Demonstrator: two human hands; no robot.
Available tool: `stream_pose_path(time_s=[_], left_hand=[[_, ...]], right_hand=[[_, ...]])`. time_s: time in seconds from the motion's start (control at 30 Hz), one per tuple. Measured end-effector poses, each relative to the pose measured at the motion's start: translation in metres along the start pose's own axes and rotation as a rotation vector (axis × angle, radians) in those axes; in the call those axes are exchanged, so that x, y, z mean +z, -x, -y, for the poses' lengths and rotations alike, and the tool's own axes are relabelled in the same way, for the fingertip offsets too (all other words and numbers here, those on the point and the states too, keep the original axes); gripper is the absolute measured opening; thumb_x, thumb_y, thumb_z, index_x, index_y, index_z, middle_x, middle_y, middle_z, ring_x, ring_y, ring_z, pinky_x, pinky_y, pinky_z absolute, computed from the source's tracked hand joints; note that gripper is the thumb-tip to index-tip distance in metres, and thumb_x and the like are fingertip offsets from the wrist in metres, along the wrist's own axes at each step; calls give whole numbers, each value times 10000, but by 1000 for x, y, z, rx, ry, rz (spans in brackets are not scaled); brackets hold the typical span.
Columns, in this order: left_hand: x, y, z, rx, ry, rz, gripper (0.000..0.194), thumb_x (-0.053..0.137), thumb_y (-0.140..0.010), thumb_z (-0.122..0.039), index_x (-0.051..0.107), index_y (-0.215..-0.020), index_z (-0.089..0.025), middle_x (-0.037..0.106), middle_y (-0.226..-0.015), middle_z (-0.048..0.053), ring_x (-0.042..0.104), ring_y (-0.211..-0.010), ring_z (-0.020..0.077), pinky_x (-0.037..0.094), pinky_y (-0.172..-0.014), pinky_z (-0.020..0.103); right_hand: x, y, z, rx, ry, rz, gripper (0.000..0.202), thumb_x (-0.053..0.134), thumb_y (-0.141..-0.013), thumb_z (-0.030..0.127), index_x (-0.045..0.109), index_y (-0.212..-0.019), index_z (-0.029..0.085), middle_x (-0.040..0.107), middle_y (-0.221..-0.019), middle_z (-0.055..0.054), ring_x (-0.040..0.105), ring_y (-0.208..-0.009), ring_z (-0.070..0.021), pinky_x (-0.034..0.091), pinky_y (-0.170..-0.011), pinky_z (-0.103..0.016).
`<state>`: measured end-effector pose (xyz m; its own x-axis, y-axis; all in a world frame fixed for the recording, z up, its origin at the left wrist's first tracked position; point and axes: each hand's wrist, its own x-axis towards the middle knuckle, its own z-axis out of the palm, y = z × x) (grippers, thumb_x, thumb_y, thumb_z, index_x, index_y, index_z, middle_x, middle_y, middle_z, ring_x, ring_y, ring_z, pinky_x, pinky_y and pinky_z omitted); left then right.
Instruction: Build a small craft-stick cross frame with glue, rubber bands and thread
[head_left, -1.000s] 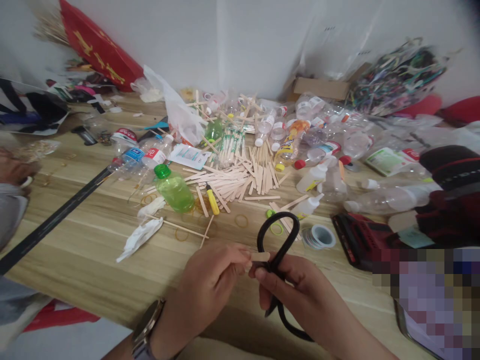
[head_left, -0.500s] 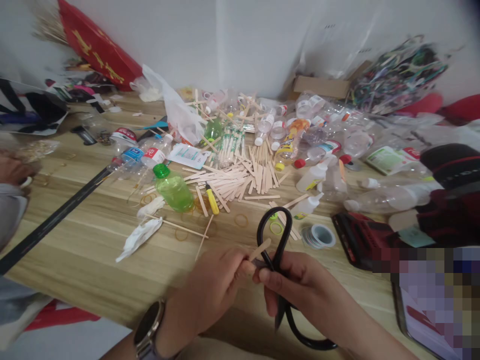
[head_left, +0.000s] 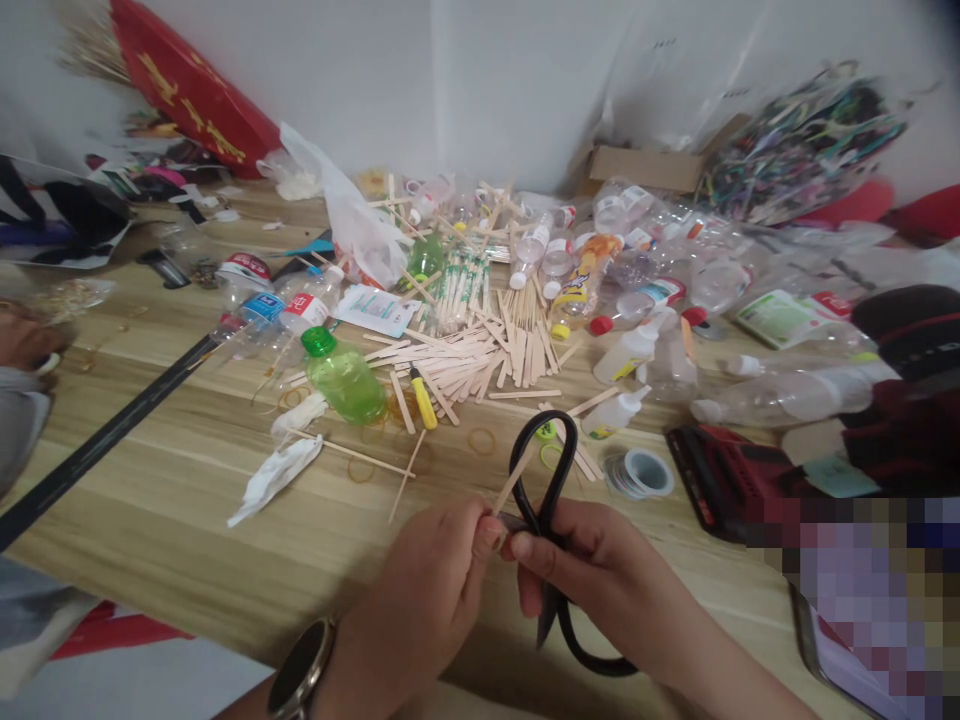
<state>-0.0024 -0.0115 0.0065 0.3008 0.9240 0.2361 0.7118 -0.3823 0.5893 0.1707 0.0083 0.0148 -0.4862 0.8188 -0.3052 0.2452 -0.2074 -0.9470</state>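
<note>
My left hand (head_left: 442, 570), with a watch on its wrist, is closed on a wooden craft stick (head_left: 514, 480) that sticks up past the thumb. My right hand (head_left: 585, 560) grips black-handled scissors (head_left: 567, 490) around the pivot area, not by the loops. One dark blade points down below the fingers, and the other reaches toward the stick at my left thumb. Whether that blade touches the stick I cannot tell. Beyond the hands lies a pile of craft sticks (head_left: 450, 365), with a yellow-handled tool (head_left: 423, 398) and a green bottle (head_left: 343, 378) beside it.
Several clear plastic bottles (head_left: 712, 280) crowd the back right. Small glue bottles (head_left: 615, 412) and a wire spool (head_left: 639, 472) stand nearer. At right are a red-and-black battery tool (head_left: 712, 480) and a phone (head_left: 810, 630). Another person's hand (head_left: 26, 340) rests at the far left.
The stick has turned more upright and now shows its narrow edge. The scissors have swung slightly, with the lower loop and blade shifting left. Both hands stay close together.
</note>
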Motion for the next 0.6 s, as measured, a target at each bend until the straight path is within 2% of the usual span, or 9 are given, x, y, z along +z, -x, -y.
stream_pose_path(time_s=[0.1,0.2,0.3,0.4,0.5,0.6], left_hand=[[0,0,0,-5,-15,-5,345,262,-1007,-232,514,-772,-226,647,-635,4,635,-575,175,435,-532,259],[-1,-1,5,34,-63,-69,342,271,-1002,-235,523,-770,-225,654,-639,11,636,-573,181,431,-532,264],[-10,-3,13,-62,-23,-158,337,276,-996,-252,521,-766,-227,589,-572,-14,587,-510,163,399,-495,253],[-22,-5,18,-281,221,-34,336,296,-1006,-344,529,-795,-227,445,-484,-70,485,-419,131,353,-438,229],[-25,-5,15,-335,425,121,281,305,-1007,-371,540,-995,-218,465,-559,-71,509,-509,128,407,-519,216],[-21,-2,11,-360,542,167,263,291,-1011,-377,501,-1044,-223,453,-590,-72,489,-543,125,415,-564,217]], right_hand=[[1,-3,-3,-14,1,5,483,514,-864,633,579,-725,176,599,-582,-11,482,-552,-121,355,-530,-246],[-3,-4,-3,-9,26,3,462,512,-870,603,595,-723,172,604,-580,-15,490,-556,-125,362,-536,-252],[-17,-3,-4,27,204,-109,454,515,-867,552,602,-623,180,595,-567,-23,487,-537,-129,357,-508,-256],[-31,0,-10,83,295,-155,417,515,-857,524,576,-604,198,578,-554,-13,510,-519,-138,384,-487,-256],[-36,0,-23,151,310,-80,263,539,-853,434,537,-707,215,592,-612,9,574,-518,-144,427,-479,-251],[-35,-4,-38,195,528,-84,127,568,-831,309,549,-741,221,604,-610,9,599,-536,-170,427,-492,-266]])
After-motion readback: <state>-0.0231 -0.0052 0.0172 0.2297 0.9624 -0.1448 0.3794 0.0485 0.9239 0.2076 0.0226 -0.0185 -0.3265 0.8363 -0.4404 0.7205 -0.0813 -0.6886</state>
